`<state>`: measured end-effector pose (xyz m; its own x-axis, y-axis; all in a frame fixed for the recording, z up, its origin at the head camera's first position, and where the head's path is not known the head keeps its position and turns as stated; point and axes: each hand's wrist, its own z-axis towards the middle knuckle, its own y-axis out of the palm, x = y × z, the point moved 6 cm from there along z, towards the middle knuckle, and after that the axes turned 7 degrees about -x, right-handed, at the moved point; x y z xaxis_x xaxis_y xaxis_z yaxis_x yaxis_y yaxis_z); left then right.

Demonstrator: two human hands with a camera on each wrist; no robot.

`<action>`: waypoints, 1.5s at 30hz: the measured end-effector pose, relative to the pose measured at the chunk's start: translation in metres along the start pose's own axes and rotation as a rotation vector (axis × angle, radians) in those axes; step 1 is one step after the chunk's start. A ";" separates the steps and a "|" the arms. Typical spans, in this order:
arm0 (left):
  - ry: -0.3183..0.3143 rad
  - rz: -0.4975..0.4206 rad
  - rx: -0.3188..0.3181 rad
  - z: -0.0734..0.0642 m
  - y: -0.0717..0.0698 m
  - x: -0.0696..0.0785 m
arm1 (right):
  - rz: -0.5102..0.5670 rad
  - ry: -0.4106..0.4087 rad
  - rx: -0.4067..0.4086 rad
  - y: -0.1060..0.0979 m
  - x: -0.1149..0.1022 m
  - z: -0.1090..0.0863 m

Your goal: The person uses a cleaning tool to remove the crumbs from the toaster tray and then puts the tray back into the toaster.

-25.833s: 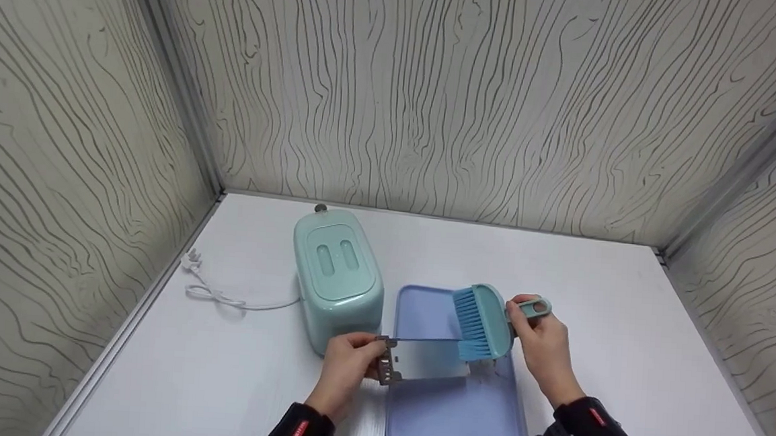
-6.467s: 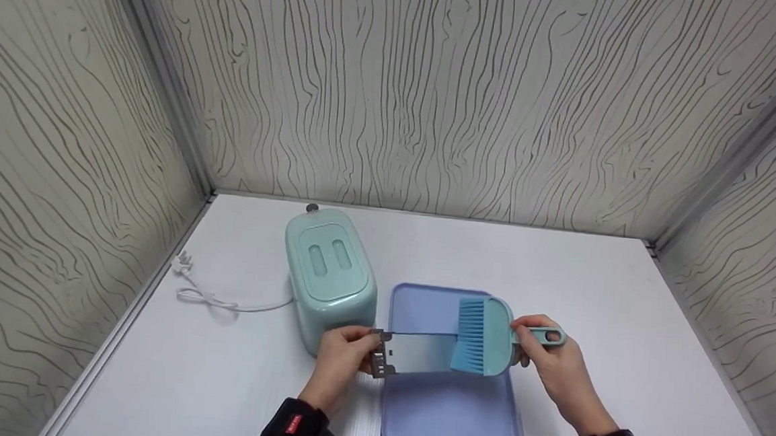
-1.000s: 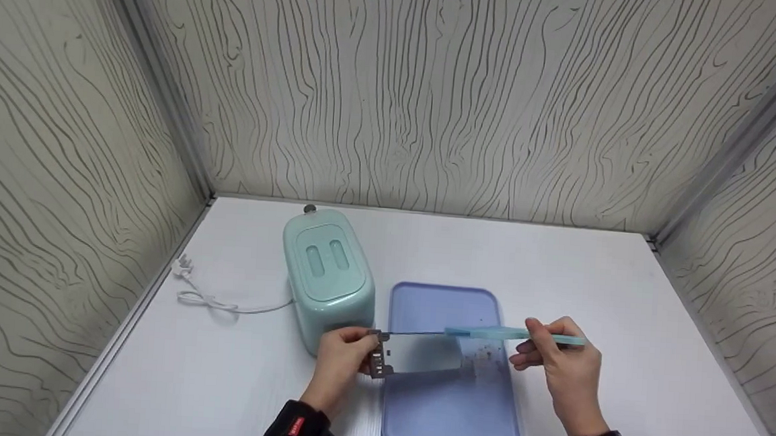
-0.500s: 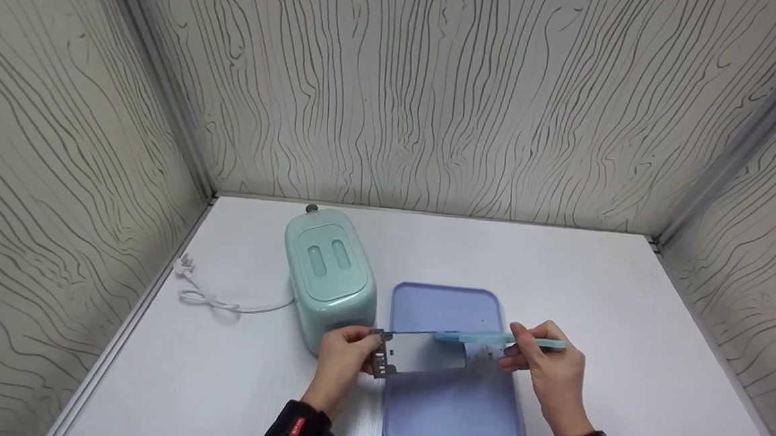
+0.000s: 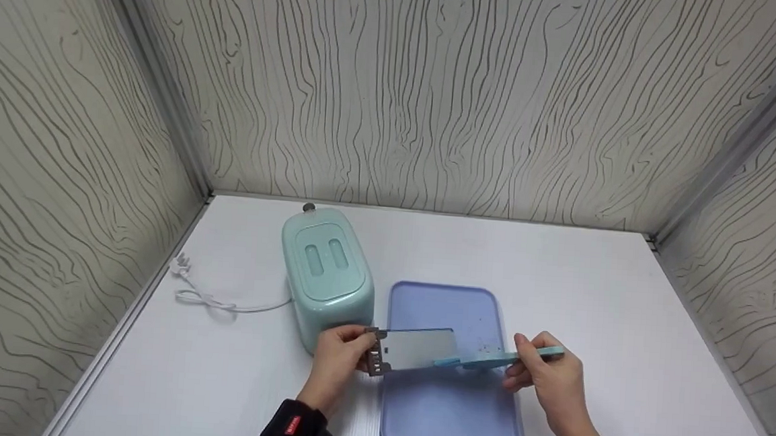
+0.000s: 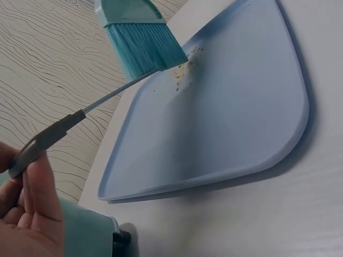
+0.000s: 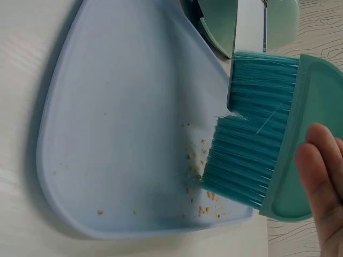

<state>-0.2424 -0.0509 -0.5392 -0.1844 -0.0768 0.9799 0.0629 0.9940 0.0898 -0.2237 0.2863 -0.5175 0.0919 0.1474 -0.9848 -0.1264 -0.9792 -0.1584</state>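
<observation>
My left hand (image 5: 335, 364) pinches the dark slotted end of a toaster crumb tray (image 5: 420, 349), a thin metal plate held out above the blue tray (image 5: 450, 420). My right hand (image 5: 554, 380) grips the handle of a teal hand brush (image 5: 487, 361), seen edge-on in the head view. Its blue bristles (image 7: 252, 128) meet the free end of the crumb tray, spread on either side of its edge in the right wrist view. Yellow-brown crumbs (image 7: 206, 210) lie scattered on the blue tray below the brush.
A mint-green toaster (image 5: 328, 261) with a lid on top stands left of the blue tray, close to my left hand. Its white cord (image 5: 234, 307) and plug (image 5: 181, 265) lie farther left on the white table (image 5: 599, 291). Patterned panels (image 5: 402, 97) enclose the back and sides.
Over the last second the brush has swept toward the near edge of the crumb tray and tilted; earlier its broad face showed. The left hand's grip stays put.
</observation>
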 end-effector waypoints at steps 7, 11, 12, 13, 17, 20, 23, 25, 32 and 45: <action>0.012 0.015 0.013 0.001 0.001 0.001 | 0.003 0.005 0.000 -0.005 0.001 -0.001; 0.009 0.011 0.014 0.001 0.001 0.000 | 0.003 -0.002 0.010 -0.007 0.000 -0.003; 0.008 0.011 0.016 0.001 0.000 0.000 | -0.002 -0.002 0.015 -0.009 0.001 -0.004; 0.005 0.011 0.018 0.001 0.000 -0.001 | -0.006 -0.001 0.020 -0.010 0.001 -0.004; 0.003 0.008 0.034 0.002 -0.001 -0.001 | -0.009 0.008 0.042 -0.013 0.004 -0.006; 0.004 0.012 0.049 0.003 -0.002 -0.001 | 0.007 0.012 0.054 -0.015 0.005 -0.006; 0.003 0.013 0.057 0.003 -0.002 -0.001 | 0.010 0.009 0.059 -0.016 0.005 -0.005; 0.004 0.013 0.057 0.002 -0.002 -0.001 | 0.006 0.005 0.061 -0.017 0.005 -0.005; 0.013 -0.002 0.029 0.001 -0.001 0.000 | 0.103 -0.063 0.092 -0.027 0.000 -0.004; 0.008 0.020 0.034 0.000 -0.003 -0.002 | 0.256 -0.071 0.278 -0.079 -0.002 0.007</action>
<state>-0.2421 -0.0536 -0.5415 -0.1752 -0.0574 0.9828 0.0328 0.9974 0.0641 -0.2212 0.3642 -0.5032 -0.0450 -0.0777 -0.9960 -0.4002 -0.9121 0.0892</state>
